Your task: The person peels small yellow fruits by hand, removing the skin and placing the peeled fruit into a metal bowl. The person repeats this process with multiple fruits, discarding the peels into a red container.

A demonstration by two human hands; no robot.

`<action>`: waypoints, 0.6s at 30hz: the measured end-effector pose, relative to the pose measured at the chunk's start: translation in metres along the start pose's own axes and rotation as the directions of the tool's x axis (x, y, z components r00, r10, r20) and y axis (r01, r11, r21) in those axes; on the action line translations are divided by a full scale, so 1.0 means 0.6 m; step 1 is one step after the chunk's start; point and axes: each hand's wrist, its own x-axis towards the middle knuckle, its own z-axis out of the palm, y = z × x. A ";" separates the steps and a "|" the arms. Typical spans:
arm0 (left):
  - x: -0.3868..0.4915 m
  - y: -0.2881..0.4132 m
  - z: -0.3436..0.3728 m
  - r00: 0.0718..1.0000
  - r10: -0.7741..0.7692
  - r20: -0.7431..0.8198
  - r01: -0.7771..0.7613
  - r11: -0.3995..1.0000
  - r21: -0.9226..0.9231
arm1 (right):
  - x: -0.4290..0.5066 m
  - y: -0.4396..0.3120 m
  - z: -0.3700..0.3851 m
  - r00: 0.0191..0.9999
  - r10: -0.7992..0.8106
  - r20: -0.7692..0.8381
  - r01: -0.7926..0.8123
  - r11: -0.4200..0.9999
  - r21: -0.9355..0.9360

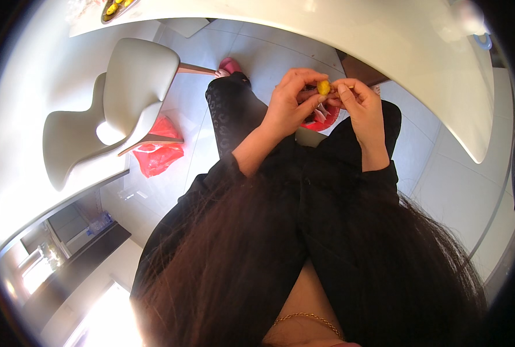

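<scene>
A small rounded yellow food piece (323, 88), perhaps a peeled chestnut, is pinched between the thumb and forefinger of my left hand (291, 102). My right hand (360, 104) meets it from the right, its thumb and fingertips closed at the piece's edge, where something brownish shows. Whether that is shell or skin is too small to tell. Beneath both hands, between my knees, stands a bin with a red liner (332, 116). Whitish paper scraps (321, 113) lie in it, partly hidden by my fingers.
A white table (257, 13) curves across the top, with a metal tray (107, 18) of yellow pieces at its far left. To the left is a pale chair (138, 78) with wooden legs. A red plastic bag (157, 158) lies on the tiled floor (192, 108) by it.
</scene>
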 end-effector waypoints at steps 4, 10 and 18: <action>0.000 0.000 -0.001 1.000 0.014 -0.006 -0.014 0.998 0.069 | -0.004 -0.008 0.009 0.996 -0.087 -0.002 0.085 0.974 -0.211; 0.001 0.002 0.008 0.998 0.005 -0.057 -0.004 1.000 0.014 | -0.002 -0.006 0.017 0.984 -0.171 -0.042 0.144 0.920 -0.364; -0.005 0.005 -0.003 0.972 -0.229 0.062 0.230 0.851 -0.472 | 0.012 0.013 -0.011 0.995 -0.064 -0.077 0.048 0.981 -0.189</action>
